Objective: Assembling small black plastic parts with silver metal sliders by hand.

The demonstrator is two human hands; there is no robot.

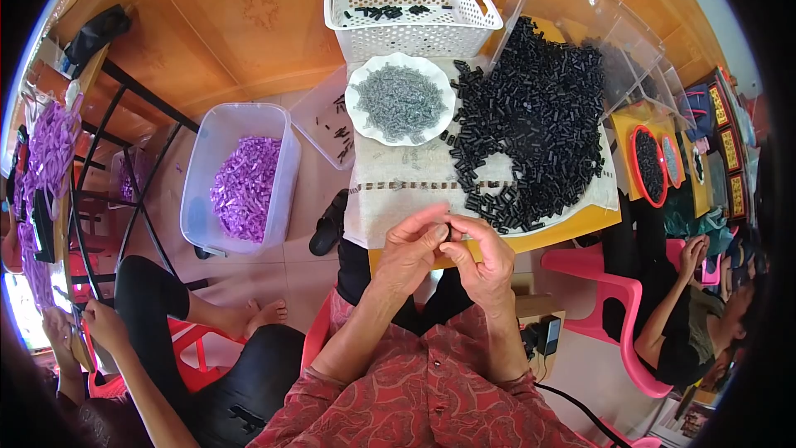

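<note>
My left hand (413, 242) and my right hand (483, 259) meet at the near edge of the table, fingertips together and bent. Between them a small dark piece (448, 230) shows, mostly covered by the fingers. It looks like the short black tube-shaped pieces (539, 116) heaped on the cloth beyond my right hand. Past my left hand, a white scalloped plate (358, 120) holds a mound of small clear-grey pieces (400, 104). A pale cloth (381, 211) with a dark dashed stripe lies under plate and heap.
A white perforated basket (414, 37) stands behind the plate with a few black pieces inside. A clear box (580, 8) leans behind the heap. On the floor at left sits a bin (282, 174) of purple pieces (247, 187). People sit on both sides; pink chair (613, 290) at right.
</note>
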